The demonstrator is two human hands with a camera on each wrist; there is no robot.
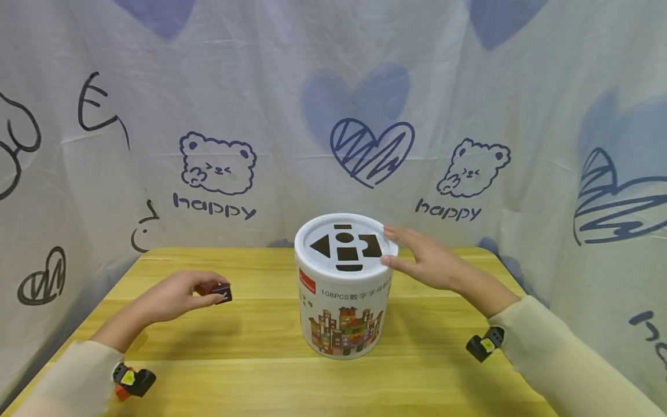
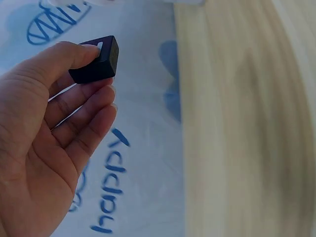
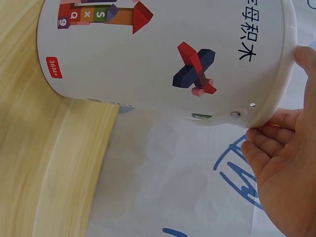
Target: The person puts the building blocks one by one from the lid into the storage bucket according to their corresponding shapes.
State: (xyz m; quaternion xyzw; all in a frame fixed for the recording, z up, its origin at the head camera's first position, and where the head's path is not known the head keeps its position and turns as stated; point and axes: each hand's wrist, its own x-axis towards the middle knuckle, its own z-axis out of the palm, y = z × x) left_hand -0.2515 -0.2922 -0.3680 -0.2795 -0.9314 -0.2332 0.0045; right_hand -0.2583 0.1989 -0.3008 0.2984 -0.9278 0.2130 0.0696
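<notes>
A small dark block [image 1: 222,293] with a white mark on one face is pinched between the thumb and fingers of my left hand [image 1: 177,296], held above the left side of the table. The left wrist view shows the thumb on the block's [image 2: 95,66] marked face. At the middle stands an upright white bucket [image 1: 344,315], printed with building blocks. Its white lid [image 1: 304,240] has several shaped holes. My right hand [image 1: 435,260] touches the right side of the lid's rim with thumb and fingertips. In the right wrist view, its loosely bent fingers [image 3: 264,145] lie at the rim's edge.
The bucket stands on a yellow wood-grain table [image 1: 250,382]. A white curtain [image 1: 292,185] with bears and hearts hangs behind and at both sides. A small orange-red piece [image 1: 121,393] shows beside the left wrist camera [image 1: 134,379]. Another camera [image 1: 484,344] sits on the right wrist.
</notes>
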